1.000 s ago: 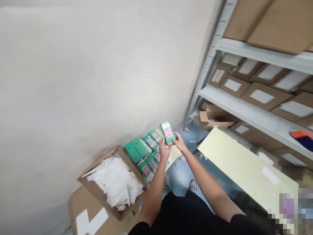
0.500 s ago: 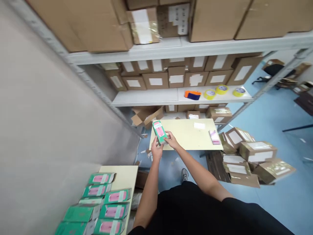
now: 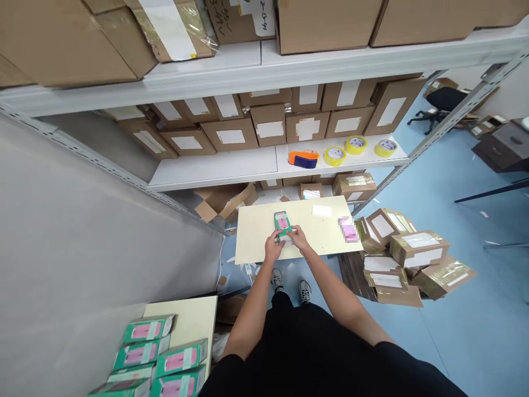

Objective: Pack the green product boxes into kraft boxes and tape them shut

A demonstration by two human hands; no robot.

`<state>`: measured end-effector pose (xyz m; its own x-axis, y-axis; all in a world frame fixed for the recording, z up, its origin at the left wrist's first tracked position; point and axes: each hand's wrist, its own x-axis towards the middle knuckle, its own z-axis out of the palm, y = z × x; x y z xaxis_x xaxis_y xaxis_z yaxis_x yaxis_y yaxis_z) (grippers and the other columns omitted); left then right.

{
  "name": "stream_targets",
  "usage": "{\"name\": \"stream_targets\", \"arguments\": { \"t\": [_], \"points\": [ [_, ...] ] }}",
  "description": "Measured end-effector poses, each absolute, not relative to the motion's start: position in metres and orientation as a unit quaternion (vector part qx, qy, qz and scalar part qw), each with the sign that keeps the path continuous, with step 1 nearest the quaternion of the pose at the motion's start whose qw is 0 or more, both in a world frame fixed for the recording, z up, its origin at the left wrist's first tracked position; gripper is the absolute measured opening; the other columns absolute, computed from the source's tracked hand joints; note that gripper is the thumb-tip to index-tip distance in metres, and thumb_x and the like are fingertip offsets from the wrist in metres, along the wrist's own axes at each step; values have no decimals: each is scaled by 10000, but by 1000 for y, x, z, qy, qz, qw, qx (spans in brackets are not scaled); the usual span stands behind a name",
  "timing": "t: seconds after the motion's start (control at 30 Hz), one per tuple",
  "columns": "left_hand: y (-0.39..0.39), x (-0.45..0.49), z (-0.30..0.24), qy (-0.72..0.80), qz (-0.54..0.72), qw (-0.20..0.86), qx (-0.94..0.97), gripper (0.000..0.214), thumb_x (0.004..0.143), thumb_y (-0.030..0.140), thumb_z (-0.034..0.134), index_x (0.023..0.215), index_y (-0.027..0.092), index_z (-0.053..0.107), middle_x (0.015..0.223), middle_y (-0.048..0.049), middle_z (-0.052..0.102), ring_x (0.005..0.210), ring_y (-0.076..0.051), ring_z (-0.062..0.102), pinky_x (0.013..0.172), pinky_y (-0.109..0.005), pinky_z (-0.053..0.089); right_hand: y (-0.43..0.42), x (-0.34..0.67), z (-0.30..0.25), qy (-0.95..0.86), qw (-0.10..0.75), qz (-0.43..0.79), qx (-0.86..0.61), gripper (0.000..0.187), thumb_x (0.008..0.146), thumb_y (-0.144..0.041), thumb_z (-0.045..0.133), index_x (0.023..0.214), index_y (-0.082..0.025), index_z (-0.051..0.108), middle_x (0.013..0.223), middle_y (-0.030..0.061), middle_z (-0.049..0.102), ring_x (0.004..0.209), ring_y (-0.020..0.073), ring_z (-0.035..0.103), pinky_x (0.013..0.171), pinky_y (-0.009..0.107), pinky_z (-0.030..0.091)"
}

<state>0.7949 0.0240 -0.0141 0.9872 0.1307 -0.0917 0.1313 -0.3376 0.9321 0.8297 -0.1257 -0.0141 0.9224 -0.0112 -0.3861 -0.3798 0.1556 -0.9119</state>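
Both hands are closed on a small green box [image 3: 283,220] with a pink picture on its face. It is over the pale yellow table [image 3: 256,234], with its near end between the hands. My left hand [image 3: 273,246] grips the near left corner, and my right hand [image 3: 298,238] grips the near right side. The near end shows a whitish flap, partly hidden by the fingers. A white label [image 3: 322,211] lies on the table beyond my right hand. At the table's right end is a blurred pink-and-white item [image 3: 348,229].
Several similar green boxes [image 3: 177,361] stand on a side table at lower left. On the shelf ahead [image 3: 231,168] are an orange-and-blue tape dispenser [image 3: 303,159] and yellow tape rolls [image 3: 334,156]. Taped cartons [image 3: 419,248] are piled right of the table. An open carton [image 3: 226,201] sits behind it.
Both hands have moved the green box right and turned it more upright in view, farther in over the table. The view has shifted, and both feet now show.
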Motion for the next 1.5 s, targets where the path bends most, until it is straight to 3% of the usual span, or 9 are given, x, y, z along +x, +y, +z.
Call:
{"name": "stream_targets", "arguments": {
  "t": [0.1,0.23,0.33,0.53,0.7,0.9,1.1,1.3,1.5],
  "points": [
    [28,811,-28,75,-45,583,808,504,768,79,696,1243,248,714,1399,-68,685,1133,-227,698,946,-409,612,-121,836,-30,173,737,131,-640,542,673,-515,753,1124,-233,646,736,-45,646,679,185,623,618,299,501],
    [38,833,-38,50,-65,573,815,555,756,38,674,1282,211,704,1428,-104,661,1285,-271,641,1120,-475,512,-112,848,-43,199,702,145,-668,531,653,-455,726,1119,-213,647,764,-31,671,697,189,632,670,321,522],
    [49,848,-43,9,-73,558,827,614,729,36,707,1318,210,698,1526,-125,582,1436,-315,522,1218,-500,405,-101,857,-50,216,678,134,-689,559,643,-435,719,1149,-212,640,748,-39,666,701,198,639,708,340,537],
    [70,868,-44,-91,-124,485,861,797,688,-13,724,1436,249,637,1699,-103,356,1488,-347,451,1236,-521,378,-85,867,-61,240,649,42,-721,627,681,-556,683,1205,-214,639,766,-21,667,792,236,677,809,387,554],
    [78,886,-37,-119,-129,445,878,682,791,-15,648,1419,252,660,1624,-102,480,1444,-319,506,1227,-496,385,-86,869,-48,225,661,60,-714,551,642,-500,690,1123,-231,699,894,38,727,872,261,684,793,404,546],
    [83,911,-33,-107,-158,437,879,638,818,48,712,1407,291,678,1624,-75,485,1393,-314,552,1189,-440,419,-84,869,-32,224,678,78,-696,463,628,-394,701,1073,-267,699,1170,74,758,1062,288,680,860,427,529],
    [82,928,-37,-87,-147,460,872,577,826,134,757,1378,291,698,1589,-78,526,1378,-306,558,1189,-434,415,-80,873,-33,178,667,82,-719,641,608,-323,675,1248,-292,665,1379,79,685,1105,309,662,850,439,545],
    [72,942,-28,-59,-126,468,873,407,928,203,634,1326,239,711,1386,-111,674,1278,-262,622,1147,-384,427,-80,877,-36,190,673,67,-712,606,625,-304,668,1230,-273,687,1326,74,709,1091,306,671,893,461,557],
    [68,962,-25,137,-155,499,842,616,967,337,628,1553,225,472,1170,-99,776,1118,-273,713,1022,-384,487,-86,877,-49,157,656,46,-737,596,639,-258,664,1233,-281,715,1301,61,722,1244,297,626,1089,509,470]
  ]
}}
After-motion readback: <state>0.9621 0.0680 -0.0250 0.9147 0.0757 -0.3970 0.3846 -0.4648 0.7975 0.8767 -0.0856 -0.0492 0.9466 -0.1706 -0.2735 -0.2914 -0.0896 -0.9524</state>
